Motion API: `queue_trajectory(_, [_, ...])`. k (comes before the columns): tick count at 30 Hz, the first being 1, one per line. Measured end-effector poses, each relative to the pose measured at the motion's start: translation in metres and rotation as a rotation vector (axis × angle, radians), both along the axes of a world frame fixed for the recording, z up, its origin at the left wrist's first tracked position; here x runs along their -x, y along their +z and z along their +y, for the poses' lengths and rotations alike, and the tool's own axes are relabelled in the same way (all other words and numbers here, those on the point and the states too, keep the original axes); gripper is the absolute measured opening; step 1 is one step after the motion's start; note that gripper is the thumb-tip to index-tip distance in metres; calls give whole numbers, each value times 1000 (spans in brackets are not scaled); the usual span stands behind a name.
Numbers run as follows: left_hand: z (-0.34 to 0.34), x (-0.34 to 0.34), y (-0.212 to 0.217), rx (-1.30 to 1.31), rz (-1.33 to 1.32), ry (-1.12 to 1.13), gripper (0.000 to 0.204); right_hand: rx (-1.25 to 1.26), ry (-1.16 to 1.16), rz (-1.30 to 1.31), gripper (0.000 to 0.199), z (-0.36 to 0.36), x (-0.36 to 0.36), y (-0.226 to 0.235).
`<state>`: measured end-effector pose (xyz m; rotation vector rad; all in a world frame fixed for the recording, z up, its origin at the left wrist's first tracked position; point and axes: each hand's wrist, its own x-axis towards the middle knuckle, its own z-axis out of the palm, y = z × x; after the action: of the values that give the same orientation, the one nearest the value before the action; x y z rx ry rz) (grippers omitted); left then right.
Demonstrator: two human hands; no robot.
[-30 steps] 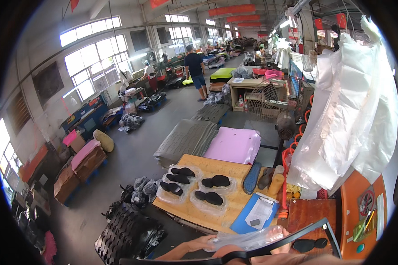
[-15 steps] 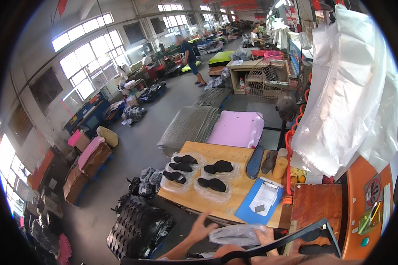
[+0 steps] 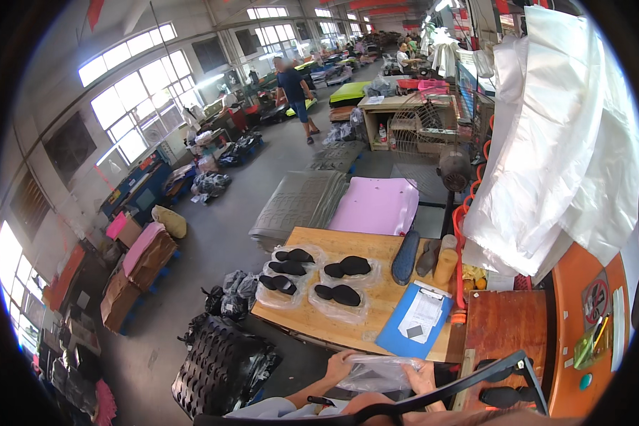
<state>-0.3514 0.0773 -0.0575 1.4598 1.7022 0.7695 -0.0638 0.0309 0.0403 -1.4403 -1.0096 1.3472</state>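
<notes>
Both hands, left hand (image 3: 339, 366) and right hand (image 3: 424, 376), grip a clear crumpled plastic bag (image 3: 380, 373) just below the wooden tabletop (image 3: 383, 248) edge; the thin film may tear if pulled apart.

Factory floor w/ big windows (image 3: 131, 106), wooden worktable (image 3: 383, 319) of bagged black insoles (image 3: 348, 267), foam sheets (image 3: 376, 206).

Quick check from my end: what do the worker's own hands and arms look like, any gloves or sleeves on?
Both hands are bare: no gloves on the left hand or right hand. The one forearm in view is uncovered, with no sleeve. No watch, rings or markings can be made out.
</notes>
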Motion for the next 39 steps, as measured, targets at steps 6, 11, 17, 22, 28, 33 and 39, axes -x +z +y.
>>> queue_trajectory(6, [14, 19, -26, 45, 26, 374, 27, 44, -141, 61, 14, 14, -4, -17])
queue_trajectory(11, [40, 32, -3, 263, -619, 511, 29, 59, -131, 20, 17, 33, 2, -12])
queue_trajectory(17, [260, -19, 169, -85, 192, -126, 68, -275, -41, -205, 47, 115, 29, 52])
queue_trajectory(22, [401, -38, 354, -571, 125, -161, 77, -530, -127, -22, 39, 194, 52, 125])
queue_trajectory(28, [316, -48, 295, -856, 56, -172, 53, -513, -428, -31, 14, 185, 4, 83])
queue_trajectory(33, [181, -3, 121, -618, -108, -123, 36, -192, -690, 198, 15, 113, -9, -18])
queue_trajectory(39, [57, 23, -2, 308, -1164, 510, 16, -146, -377, -132, 17, 51, -13, -69])
